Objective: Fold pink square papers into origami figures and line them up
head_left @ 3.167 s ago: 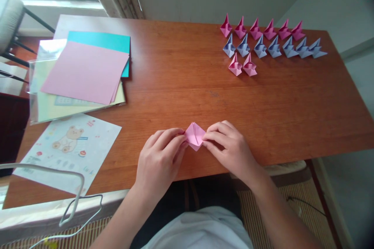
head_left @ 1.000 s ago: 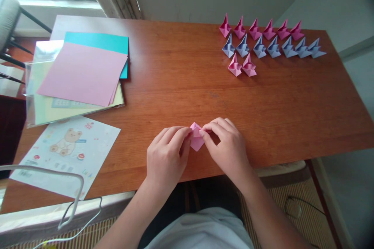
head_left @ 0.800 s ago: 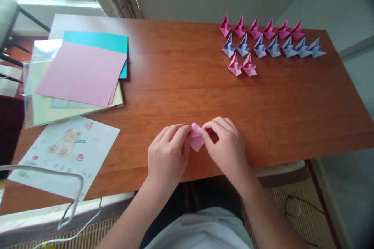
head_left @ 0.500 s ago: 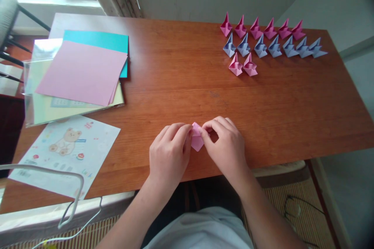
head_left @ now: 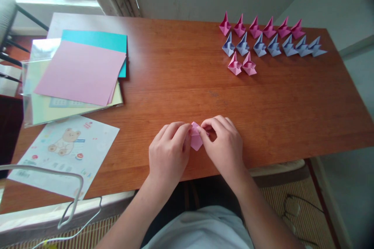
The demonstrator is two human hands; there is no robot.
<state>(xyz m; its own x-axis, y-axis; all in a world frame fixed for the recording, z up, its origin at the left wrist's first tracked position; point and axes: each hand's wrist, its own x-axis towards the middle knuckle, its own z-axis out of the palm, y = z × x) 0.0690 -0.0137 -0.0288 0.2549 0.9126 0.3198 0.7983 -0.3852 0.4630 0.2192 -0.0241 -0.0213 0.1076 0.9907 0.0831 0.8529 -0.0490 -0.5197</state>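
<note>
Between my hands is a small folded piece of pink paper [head_left: 196, 142], held just above or on the wooden table [head_left: 172, 85] near its front edge. My left hand [head_left: 169, 148] pinches the paper's left side between thumb and index finger. On the other side, my right hand [head_left: 223, 142] has its thumb and fingertips closed on the right edge. The fingers cover both sides of the paper, so only its middle and lower point show.
Rows of folded magenta [head_left: 255, 28], blue-grey [head_left: 259, 46] and pink paper figures [head_left: 234, 64] stand at the back right. Pink sheets [head_left: 83, 72] lie over turquoise paper [head_left: 96, 39] at the left. Nearer are a bear-printed sheet [head_left: 67, 155] and a grey curved bar [head_left: 58, 171].
Both hands keep their pinch on the pink paper. The right thumb and fingers have shifted very slightly, and the whole view has moved a touch.
</note>
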